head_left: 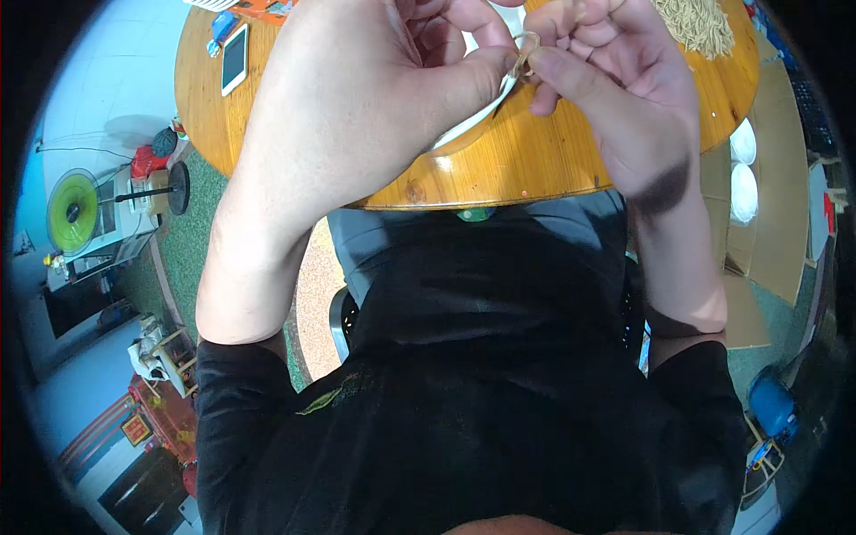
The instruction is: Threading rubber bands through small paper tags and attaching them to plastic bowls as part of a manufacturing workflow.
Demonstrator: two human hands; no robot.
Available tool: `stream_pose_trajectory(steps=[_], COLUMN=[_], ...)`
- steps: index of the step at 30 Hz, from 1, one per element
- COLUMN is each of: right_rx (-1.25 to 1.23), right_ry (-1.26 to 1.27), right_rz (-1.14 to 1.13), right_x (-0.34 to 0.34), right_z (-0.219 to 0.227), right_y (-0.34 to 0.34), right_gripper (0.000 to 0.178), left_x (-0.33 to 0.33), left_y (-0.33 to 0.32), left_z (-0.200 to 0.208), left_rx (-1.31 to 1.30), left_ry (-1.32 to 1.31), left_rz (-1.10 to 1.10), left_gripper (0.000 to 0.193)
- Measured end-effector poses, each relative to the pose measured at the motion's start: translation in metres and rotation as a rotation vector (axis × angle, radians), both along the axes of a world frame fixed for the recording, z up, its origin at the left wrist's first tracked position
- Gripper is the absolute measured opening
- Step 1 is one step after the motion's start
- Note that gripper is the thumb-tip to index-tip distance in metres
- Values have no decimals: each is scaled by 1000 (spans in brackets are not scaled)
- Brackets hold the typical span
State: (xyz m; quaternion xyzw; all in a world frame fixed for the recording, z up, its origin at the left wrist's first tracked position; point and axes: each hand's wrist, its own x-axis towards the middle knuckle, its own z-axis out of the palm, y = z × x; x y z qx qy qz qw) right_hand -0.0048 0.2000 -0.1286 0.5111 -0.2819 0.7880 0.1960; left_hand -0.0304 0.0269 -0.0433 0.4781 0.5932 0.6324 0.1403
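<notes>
On the surface (571, 156), a phone (234, 61) lies left and a pile of strands (700, 25) far right. Between them sits a plate (468, 126), partly hidden beneath the left hand (392, 98) and right hand (624, 89), with 1 strip (532, 39) between the 2. Off the surface, a fan (73, 212) stands left, cardboard (783, 205) right.

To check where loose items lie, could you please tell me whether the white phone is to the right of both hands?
No, the white phone lies on the wooden table, to the left of the left hand.
</notes>
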Motion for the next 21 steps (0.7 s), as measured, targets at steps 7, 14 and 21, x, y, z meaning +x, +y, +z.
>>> stream_pose_trajectory(steps=[7, 14, 21], right_rx=[20, 709, 932], right_ry=[-23, -645, -475], right_rz=[-10, -610, -992], right_x=[3, 64, 73], right_z=[5, 65, 76], right_y=[8, 22, 8], right_gripper=[43, 44, 43], left_x=[36, 35, 38], left_y=[-6, -12, -4], left_z=[54, 51, 55], left_rx=[-540, -487, -607], left_ry=[-50, -86, -85], left_rz=[306, 298, 376], left_gripper=[26, 26, 23])
